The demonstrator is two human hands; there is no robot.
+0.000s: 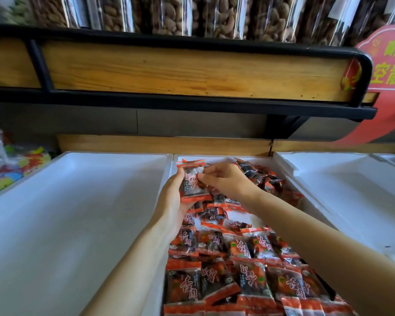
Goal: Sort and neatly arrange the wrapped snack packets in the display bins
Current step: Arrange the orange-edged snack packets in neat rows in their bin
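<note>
Nearest us, beneath our forearms, red and black wrapped snack packets lie in overlapping rows, faces up, filling the near end of the white rectangular middle bin. Farther along, under our wrists, the rows thin out and a patch of the bin's white floor shows.

Our left hand is cupped, palm turned to the right. It grips one red-ended clear packet by its left edge, with what may be more packets stacked behind it; we cannot tell how many. Our right hand reaches over from the right and pinches the same packet's right edge between thumb and forefinger. The packet is held upright above the far end of the middle bin.

Beyond and to the right of the right hand, a loose heap of dark packets is piled against the bin's far right wall. Left of the left hand sits a wide white bin, and right of the right arm another white bin. Past the left bin, a clear bag of brightly coloured sweets rests at the edge.

Behind the bins runs a light wooden ledge. Above the hands is a wooden shelf board in a black metal frame, bearing clear bags of brown nuts. A red sign with yellow-green characters stands up to the right.
</note>
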